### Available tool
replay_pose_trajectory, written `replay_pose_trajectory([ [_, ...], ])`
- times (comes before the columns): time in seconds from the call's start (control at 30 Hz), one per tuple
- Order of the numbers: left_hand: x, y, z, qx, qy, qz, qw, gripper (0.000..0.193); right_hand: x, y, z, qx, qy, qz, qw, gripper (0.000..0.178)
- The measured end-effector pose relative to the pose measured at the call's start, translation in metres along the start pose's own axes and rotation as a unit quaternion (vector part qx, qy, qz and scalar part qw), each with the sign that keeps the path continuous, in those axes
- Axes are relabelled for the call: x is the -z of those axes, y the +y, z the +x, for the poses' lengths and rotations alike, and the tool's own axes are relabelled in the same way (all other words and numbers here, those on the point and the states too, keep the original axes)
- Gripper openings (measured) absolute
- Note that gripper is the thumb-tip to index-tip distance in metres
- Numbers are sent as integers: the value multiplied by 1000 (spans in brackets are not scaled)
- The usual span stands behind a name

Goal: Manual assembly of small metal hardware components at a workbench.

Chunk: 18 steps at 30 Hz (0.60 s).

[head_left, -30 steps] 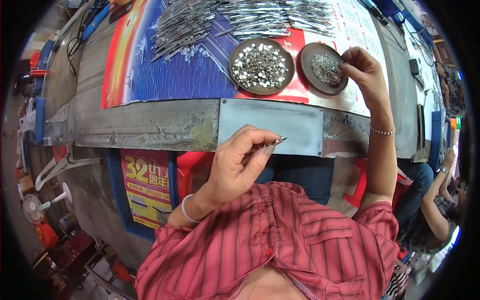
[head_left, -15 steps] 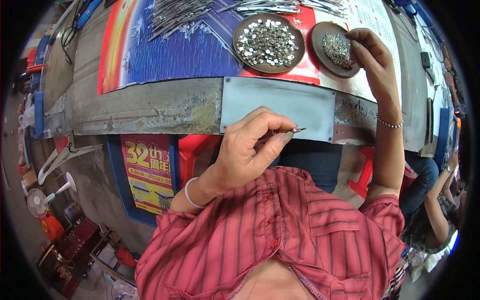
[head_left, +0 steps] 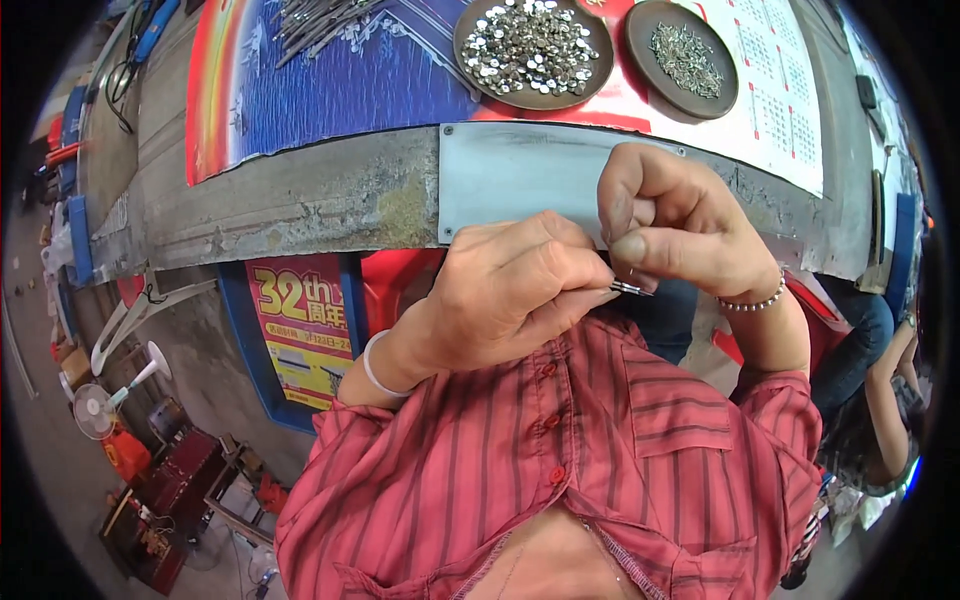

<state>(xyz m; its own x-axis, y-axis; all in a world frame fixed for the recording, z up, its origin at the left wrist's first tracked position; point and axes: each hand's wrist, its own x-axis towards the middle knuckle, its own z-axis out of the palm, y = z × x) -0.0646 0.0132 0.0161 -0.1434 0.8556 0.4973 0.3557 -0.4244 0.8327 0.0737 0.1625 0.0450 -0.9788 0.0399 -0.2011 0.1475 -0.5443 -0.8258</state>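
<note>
My left hand [head_left: 525, 285] is closed around a slim, pointed metal piece [head_left: 628, 289], whose narrow tip sticks out past thumb and forefinger. Close against it, my right hand [head_left: 680, 220] pinches a tiny metal pin [head_left: 632, 271] just above that tip. The rest of the metal piece is hidden in my left fingers. Beyond the hands stands a brown dish [head_left: 460, 58] heaped with small shiny silver discs [head_left: 530, 45]. To its right, a smaller brown dish [head_left: 733, 98] holds many tiny metal pins [head_left: 686, 62].
A pale metal plate [head_left: 500, 180] is fixed at the worn table edge [head_left: 300, 200]. Long thin metal strips [head_left: 325, 22] lie on a printed poster [head_left: 330, 100]. Left of my lap is a blue-rimmed tray [head_left: 250, 350]. Another person's arm [head_left: 885, 410] shows at the right.
My right hand has come from the dish of pins back to my left hand, now pinching a pin. The left hand has shifted slightly right, and the view has tilted a little.
</note>
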Motion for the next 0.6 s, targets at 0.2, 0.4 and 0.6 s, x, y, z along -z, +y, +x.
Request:
replay_pose_trajectory([
  [0.2, 3, 2, 1, -23, -8, 25, 999, 25, -4, -1, -1, -18, -25, -16, 999, 13],
  [0.4, 2, 3, -1, -11, 4, -11, 1000, 26, -7, -10, -4, -40, -45, -50, 997, 12],
  [0.6, 13, 7, -3, 26, -87, -65, 994, 28, -14, -28, 0, 43, -150, -359, 920, 15],
])
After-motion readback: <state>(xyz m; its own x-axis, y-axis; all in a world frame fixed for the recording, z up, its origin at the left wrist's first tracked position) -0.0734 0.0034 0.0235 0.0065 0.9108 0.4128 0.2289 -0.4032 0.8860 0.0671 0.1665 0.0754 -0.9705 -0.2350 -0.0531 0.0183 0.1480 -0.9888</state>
